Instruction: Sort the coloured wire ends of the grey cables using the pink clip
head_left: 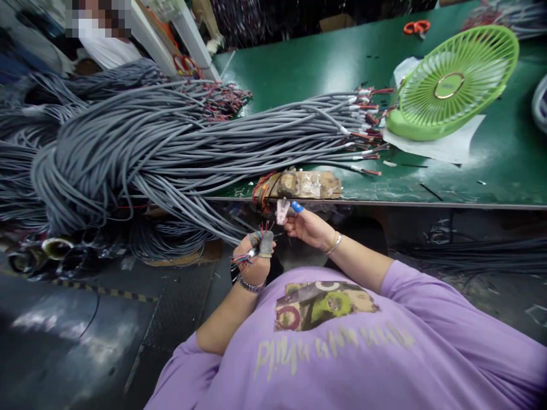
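1. Grey cables (92, 136) run past the left edge.
2. A rounded object (541, 105) is cut off at the right edge.
3. The pale item (282, 211) at the right hand (305, 228) is too blurred to identify.

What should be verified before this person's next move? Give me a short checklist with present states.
1. Left hand holding the multicoloured wires: ok.
2. Right hand holding the small pale piece at its fingers: ok.
3. Identity of that piece: cannot tell, too small and blurred.
4. Orange-handled scissors away from both hands: ok, at the far side of the green table.
5. Each wire's tip stripped: cannot tell, too fine to see.
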`<state>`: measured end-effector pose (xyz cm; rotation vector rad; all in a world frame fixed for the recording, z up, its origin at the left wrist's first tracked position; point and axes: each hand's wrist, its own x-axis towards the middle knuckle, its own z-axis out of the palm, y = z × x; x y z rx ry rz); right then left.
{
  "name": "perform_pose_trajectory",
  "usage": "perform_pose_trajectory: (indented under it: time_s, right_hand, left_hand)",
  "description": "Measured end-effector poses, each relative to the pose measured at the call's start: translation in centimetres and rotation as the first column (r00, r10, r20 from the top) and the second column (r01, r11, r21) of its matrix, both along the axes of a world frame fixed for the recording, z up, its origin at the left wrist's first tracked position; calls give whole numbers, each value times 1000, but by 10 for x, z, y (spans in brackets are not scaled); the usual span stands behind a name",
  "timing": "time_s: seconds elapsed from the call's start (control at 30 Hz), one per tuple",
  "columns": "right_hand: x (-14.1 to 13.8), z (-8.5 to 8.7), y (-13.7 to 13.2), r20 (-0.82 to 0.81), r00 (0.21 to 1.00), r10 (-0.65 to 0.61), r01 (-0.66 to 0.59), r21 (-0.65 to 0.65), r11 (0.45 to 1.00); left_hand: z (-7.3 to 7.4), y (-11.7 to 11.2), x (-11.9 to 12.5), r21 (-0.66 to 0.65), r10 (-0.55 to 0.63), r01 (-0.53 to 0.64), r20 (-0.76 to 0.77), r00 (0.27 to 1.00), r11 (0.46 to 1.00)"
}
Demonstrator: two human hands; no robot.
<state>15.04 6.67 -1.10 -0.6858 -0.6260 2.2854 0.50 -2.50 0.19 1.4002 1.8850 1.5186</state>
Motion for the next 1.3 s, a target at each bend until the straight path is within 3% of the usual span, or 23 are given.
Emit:
perform_pose_trajectory:
  time_s: [0.17, 0.37, 0.43, 0.53, 0.6, 0.8, 0.97, 1.17, 1.3]
  right_hand:
    - [-7, 8, 1, 74, 991, -107, 90, 206, 974]
    - [-15, -5, 1, 179, 923, -341, 276, 309, 910]
    - [-18, -7, 3, 158, 943, -294, 247, 265, 932]
    - [-20, -5, 8, 52, 991, -120, 115, 80, 990]
    - [-21, -2, 10, -12, 998, -62, 62, -13, 998]
    - [-29, 3, 10, -68, 981, -181, 173, -100, 980]
    - [-33, 4, 9, -71, 968, -241, 232, -115, 966]
    - [-29, 1, 6, -83, 982, -171, 161, -118, 980]
    - [-21, -3, 4, -86, 989, -116, 99, -181, 978]
  left_hand:
    - [4, 6, 4, 25, -48, 54, -194, 980, 998]
    - [-1, 13, 4, 96, -37, 61, -234, 972, 994]
    - [-5, 16, 2, 112, -32, 61, -244, 969, 992]
    - [-10, 19, -1, 145, -38, 83, -287, 957, 986]
    - [-12, 21, -2, 175, -44, 107, -327, 944, 979]
    - [-16, 20, -2, 227, -69, 162, -368, 927, 960]
    - [-15, 18, 0, 177, -64, 137, -370, 927, 975]
    - [-13, 13, 0, 147, -79, 133, -330, 941, 980]
    - [-8, 6, 3, 31, -76, 81, -140, 987, 996]
